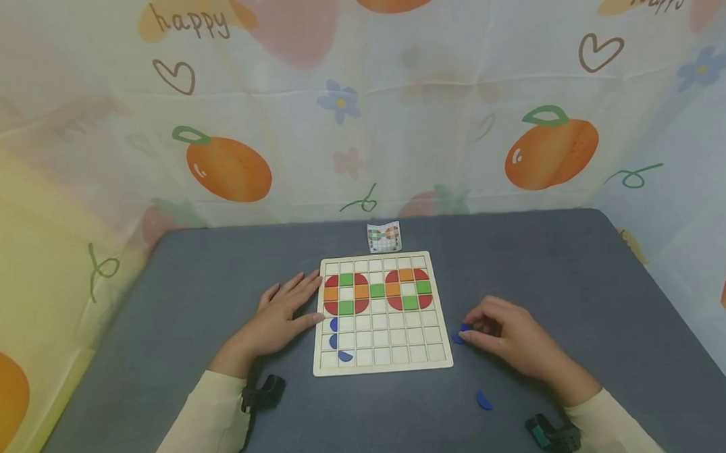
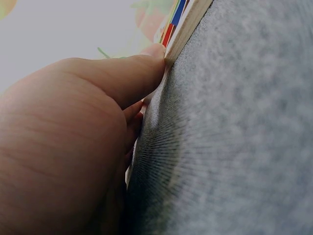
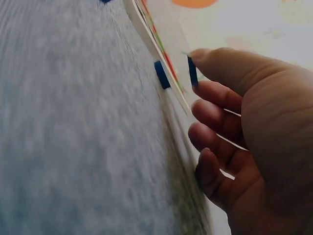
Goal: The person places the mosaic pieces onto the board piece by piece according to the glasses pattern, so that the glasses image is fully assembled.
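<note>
A pale wooden grid board [image 1: 397,321] lies on the table. My left hand [image 1: 282,319] rests flat beside its left edge, fingers extended, thumb and fingertips touching the rim. To the right of the board, my right hand [image 1: 513,331] pinches a thin blue half-round piece [image 3: 192,72] between thumb and index finger, just off the table. Below it, a second blue half-round piece [image 3: 161,75] lies near the board's edge. Three blue half-round pieces sit on the grid's lower left, the middle one [image 1: 333,341] among them. Red, orange and green pieces form two ring shapes above, joined by a green square [image 1: 377,291].
Another blue half-round piece [image 1: 483,401] lies on the grey table [image 1: 218,260], nearer the person. Behind the board is a small printed pattern card [image 1: 384,238]. A patterned cloth [image 1: 432,149] hangs along the table's far side.
</note>
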`<state>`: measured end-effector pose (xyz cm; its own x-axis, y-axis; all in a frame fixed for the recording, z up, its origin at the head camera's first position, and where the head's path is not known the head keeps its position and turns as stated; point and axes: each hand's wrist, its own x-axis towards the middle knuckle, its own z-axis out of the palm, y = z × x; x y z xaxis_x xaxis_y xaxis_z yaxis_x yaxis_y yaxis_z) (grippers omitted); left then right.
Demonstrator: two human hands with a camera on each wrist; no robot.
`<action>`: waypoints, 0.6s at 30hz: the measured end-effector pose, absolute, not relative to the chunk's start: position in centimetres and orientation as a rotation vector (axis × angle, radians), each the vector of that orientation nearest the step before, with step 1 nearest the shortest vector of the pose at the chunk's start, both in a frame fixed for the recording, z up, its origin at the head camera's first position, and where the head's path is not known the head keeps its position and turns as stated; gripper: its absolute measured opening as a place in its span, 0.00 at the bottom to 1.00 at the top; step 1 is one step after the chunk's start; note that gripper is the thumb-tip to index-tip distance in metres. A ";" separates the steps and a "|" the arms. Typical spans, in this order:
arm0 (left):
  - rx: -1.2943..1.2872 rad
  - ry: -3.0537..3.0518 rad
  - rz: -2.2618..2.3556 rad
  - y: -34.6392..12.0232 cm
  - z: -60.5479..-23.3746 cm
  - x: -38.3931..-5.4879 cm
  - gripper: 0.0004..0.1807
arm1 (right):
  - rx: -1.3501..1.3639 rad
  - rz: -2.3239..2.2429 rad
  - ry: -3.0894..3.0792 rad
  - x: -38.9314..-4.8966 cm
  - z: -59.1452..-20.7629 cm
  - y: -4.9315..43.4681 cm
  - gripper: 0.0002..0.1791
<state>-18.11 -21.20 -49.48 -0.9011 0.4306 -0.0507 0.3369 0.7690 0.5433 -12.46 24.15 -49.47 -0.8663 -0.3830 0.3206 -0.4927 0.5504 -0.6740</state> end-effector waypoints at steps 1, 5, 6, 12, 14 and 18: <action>0.611 2.790 0.805 -21.2 -49.5 -18.1 0.48 | 0.751 1.215 -2.649 -12.6 -49.5 24.0 0.09; 0.612 2.788 0.807 -21.2 -49.4 -18.2 0.48 | 0.735 1.227 -2.688 -13.5 -49.7 23.4 0.08; 0.613 2.789 0.808 -21.2 -49.4 -18.2 0.48 | 0.729 1.226 -2.700 -13.7 -49.7 23.2 0.08; 0.620 2.782 0.814 -21.4 -49.5 -18.2 0.48 | 0.742 1.235 -2.764 -15.2 -49.7 21.6 0.06; 0.620 2.778 0.817 -21.4 -49.5 -18.2 0.48 | 0.758 1.212 -2.782 -15.6 -49.7 21.0 0.06; 0.616 2.776 0.819 -21.4 -49.5 -18.2 0.48 | 0.797 1.130 -2.796 -16.0 -49.7 20.2 0.07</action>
<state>-18.17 -21.39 -49.52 -0.8975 0.4375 -0.0556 0.3372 0.7621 0.5528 -15.98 20.22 -49.73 -0.8692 -0.4501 0.2047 -0.4659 0.6070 -0.6438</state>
